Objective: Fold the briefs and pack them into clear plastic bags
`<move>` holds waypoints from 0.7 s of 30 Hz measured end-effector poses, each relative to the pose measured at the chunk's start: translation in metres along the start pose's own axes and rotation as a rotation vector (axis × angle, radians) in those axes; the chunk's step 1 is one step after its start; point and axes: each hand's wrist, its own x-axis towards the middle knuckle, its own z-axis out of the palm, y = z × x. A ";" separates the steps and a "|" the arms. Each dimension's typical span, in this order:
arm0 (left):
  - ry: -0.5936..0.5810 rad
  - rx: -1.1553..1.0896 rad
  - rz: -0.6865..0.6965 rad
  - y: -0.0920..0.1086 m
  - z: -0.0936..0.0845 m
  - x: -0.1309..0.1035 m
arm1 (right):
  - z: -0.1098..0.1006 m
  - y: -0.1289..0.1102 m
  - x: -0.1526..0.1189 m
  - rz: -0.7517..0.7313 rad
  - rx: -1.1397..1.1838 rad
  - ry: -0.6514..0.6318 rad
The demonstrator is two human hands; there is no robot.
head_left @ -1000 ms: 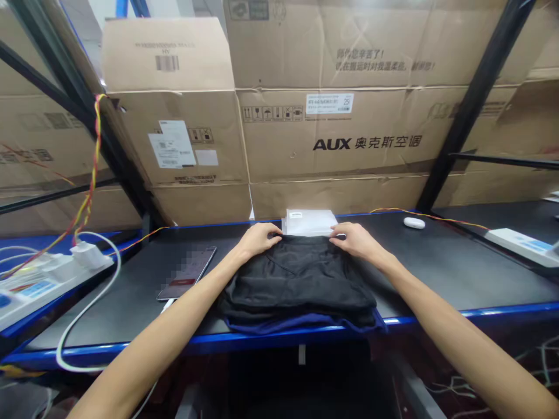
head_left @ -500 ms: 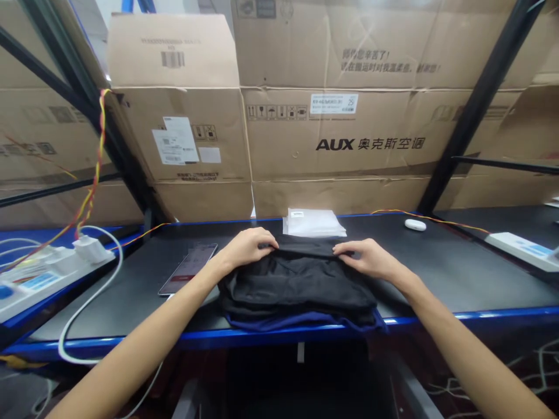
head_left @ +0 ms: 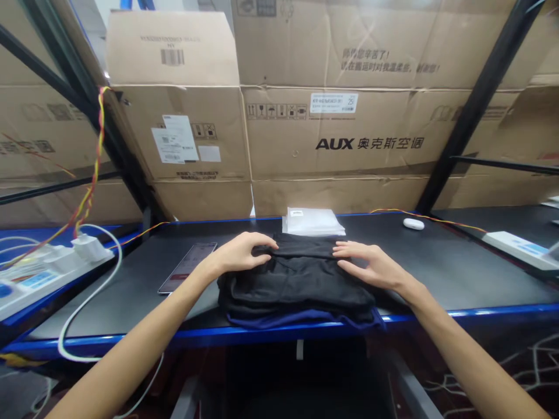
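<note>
A folded black garment lies in a flat stack at the front of the table, with dark blue fabric showing beneath its near edge. My left hand rests on the garment's far left part, thumb and fingers apart. On the far right part, my right hand touches the cloth with its fingers stretched out and the thumb separate. Neither hand pinches the fabric. Just behind the garment lies a small stack of white plastic packets.
A phone lies left of the garment. White power strips with cables stand at the left, another power strip at the right. A white earbud case sits at the back right. Cardboard walls the rear between dark metal posts.
Both hands have loosened their pinch on the far part of the black garment. Their thumbs have moved away from the fingers, and the hands have shifted slightly nearer to me.
</note>
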 end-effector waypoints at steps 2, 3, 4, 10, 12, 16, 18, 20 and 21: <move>-0.046 -0.092 -0.007 0.004 -0.009 -0.008 | -0.002 -0.006 -0.010 -0.023 0.080 0.038; -0.095 -0.137 -0.022 0.005 -0.014 -0.013 | -0.003 -0.008 -0.015 -0.030 0.124 0.038; -0.152 -0.179 -0.040 0.006 -0.019 -0.018 | -0.005 -0.010 -0.021 -0.036 0.162 0.028; -0.376 -0.279 -0.103 0.007 -0.033 -0.046 | -0.012 -0.010 -0.049 -0.013 0.257 -0.137; -0.398 -0.252 -0.119 0.008 -0.032 -0.051 | -0.013 -0.010 -0.051 0.012 0.266 -0.176; -0.387 -0.188 -0.114 0.015 -0.032 -0.054 | -0.012 -0.012 -0.050 0.071 0.275 -0.152; -0.320 -0.177 -0.108 0.020 -0.032 -0.052 | -0.011 -0.015 -0.048 0.151 0.294 -0.094; -0.218 -0.179 -0.137 0.022 -0.032 -0.048 | -0.011 -0.018 -0.044 0.272 0.279 -0.016; -0.162 -0.173 -0.168 0.023 -0.031 -0.046 | -0.011 -0.019 -0.041 0.333 0.258 0.020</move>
